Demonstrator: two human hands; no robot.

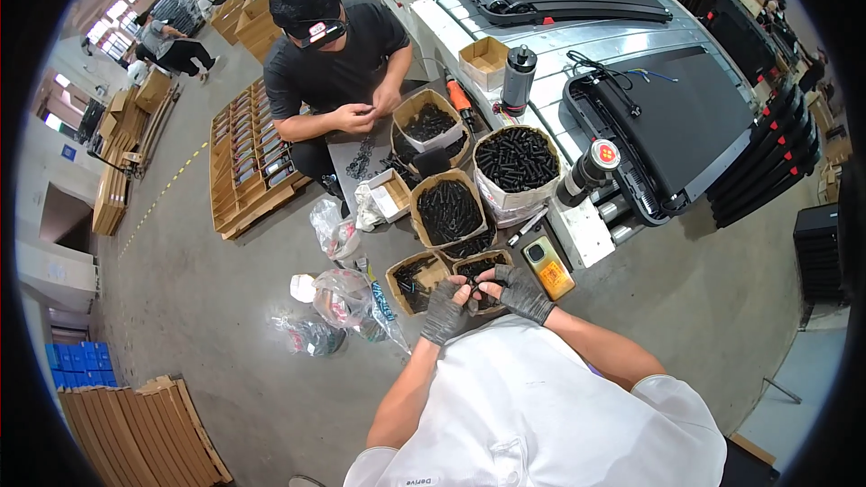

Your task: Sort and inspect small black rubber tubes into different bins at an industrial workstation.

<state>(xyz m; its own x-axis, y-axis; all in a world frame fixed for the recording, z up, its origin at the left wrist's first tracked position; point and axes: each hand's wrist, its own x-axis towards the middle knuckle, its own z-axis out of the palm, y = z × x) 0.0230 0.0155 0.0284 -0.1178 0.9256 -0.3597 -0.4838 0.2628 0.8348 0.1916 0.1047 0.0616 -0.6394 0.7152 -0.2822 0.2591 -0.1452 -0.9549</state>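
Observation:
Close together in front of my chest are both hands, in grey fingerless gloves. My left hand (445,311) is closed, thumb and fingers pinched around something too small to make out. Facing it, my right hand (519,295) pinches in the same way; whether both share one small dark piece I cannot tell. They are over the near edge of a small cardboard box (503,258) of black parts. To its left is another open box (394,284) with dark pieces. Beyond them stand a box of black rod-like parts (448,212) and a fuller white-lined container (557,179).
A phone (548,268) lies right of my hands, near a black cylindrical motor (588,171). An orange power tool (460,101) lies farther back. Across the table, a co-worker (338,63) handles small parts. Plastic bags (347,298) sit at left; a metal roller conveyor (541,32) carries black panels.

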